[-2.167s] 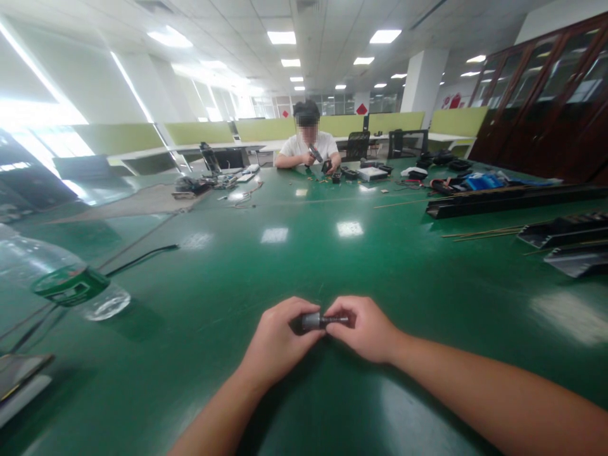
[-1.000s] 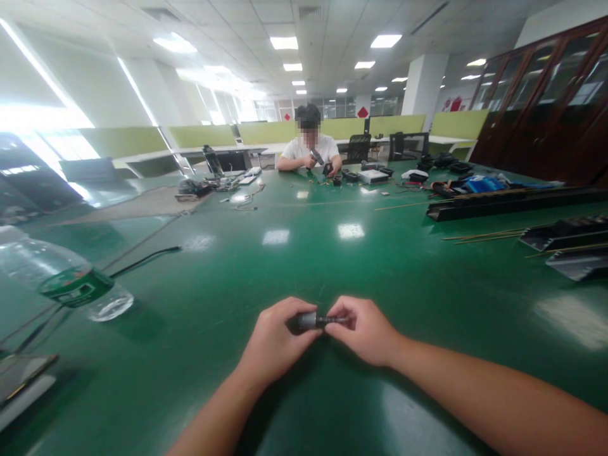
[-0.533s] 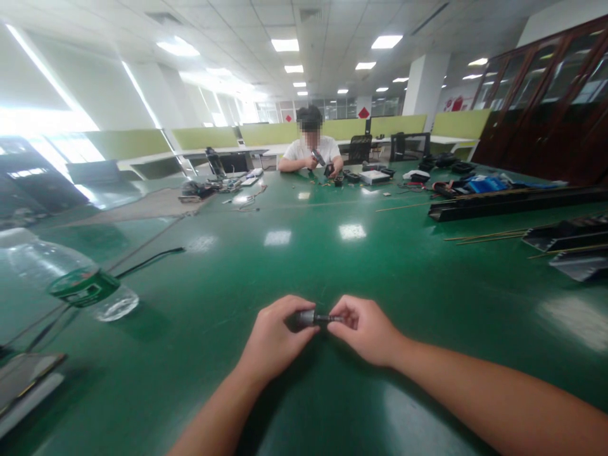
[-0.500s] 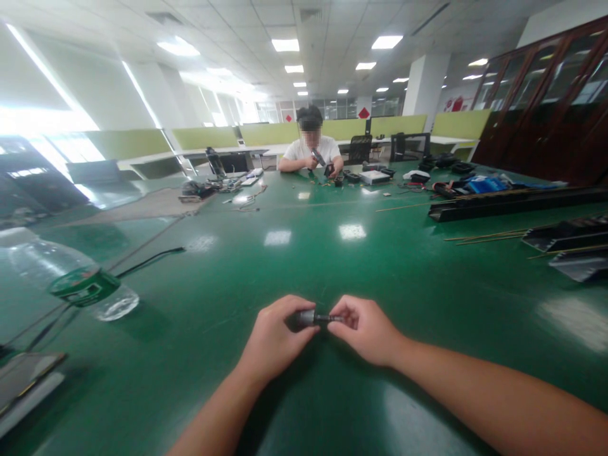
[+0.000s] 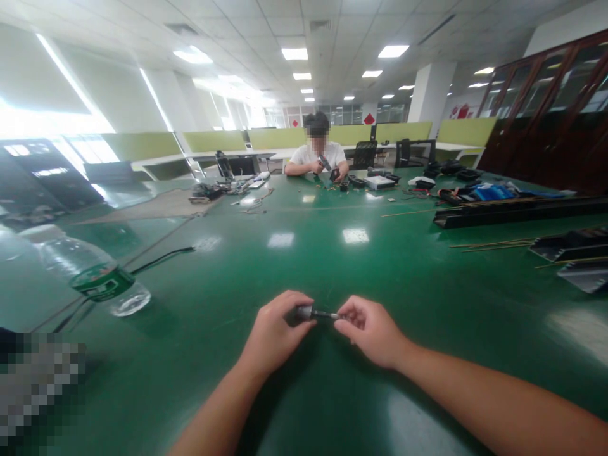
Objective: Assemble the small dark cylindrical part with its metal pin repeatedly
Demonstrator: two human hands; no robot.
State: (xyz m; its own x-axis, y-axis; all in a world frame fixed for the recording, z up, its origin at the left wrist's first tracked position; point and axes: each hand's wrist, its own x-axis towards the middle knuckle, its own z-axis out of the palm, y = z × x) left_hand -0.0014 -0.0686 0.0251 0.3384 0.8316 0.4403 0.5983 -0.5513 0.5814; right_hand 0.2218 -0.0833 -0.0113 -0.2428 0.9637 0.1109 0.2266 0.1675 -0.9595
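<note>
Low over the green table (image 5: 304, 266), my left hand (image 5: 277, 326) is closed round a short grey-and-black cylinder (image 5: 304, 312). A thin dark rod (image 5: 325, 314) runs from its right end towards my right hand (image 5: 373, 330). That hand pinches the rod's light-coloured far tip between thumb and fingers. Both hands hide part of the piece, and its exact kind does not show.
A clear water bottle (image 5: 102, 277) with a green label leans at the left, by a black cable (image 5: 164, 258). Across the table a person (image 5: 317, 155) holds a dark tool. Black metal channels (image 5: 517, 212) and thin rods lie at the right.
My right hand has moved slightly right, away from the left, and a longer stretch of the thin rod shows between them. The whole view has shifted a little.
</note>
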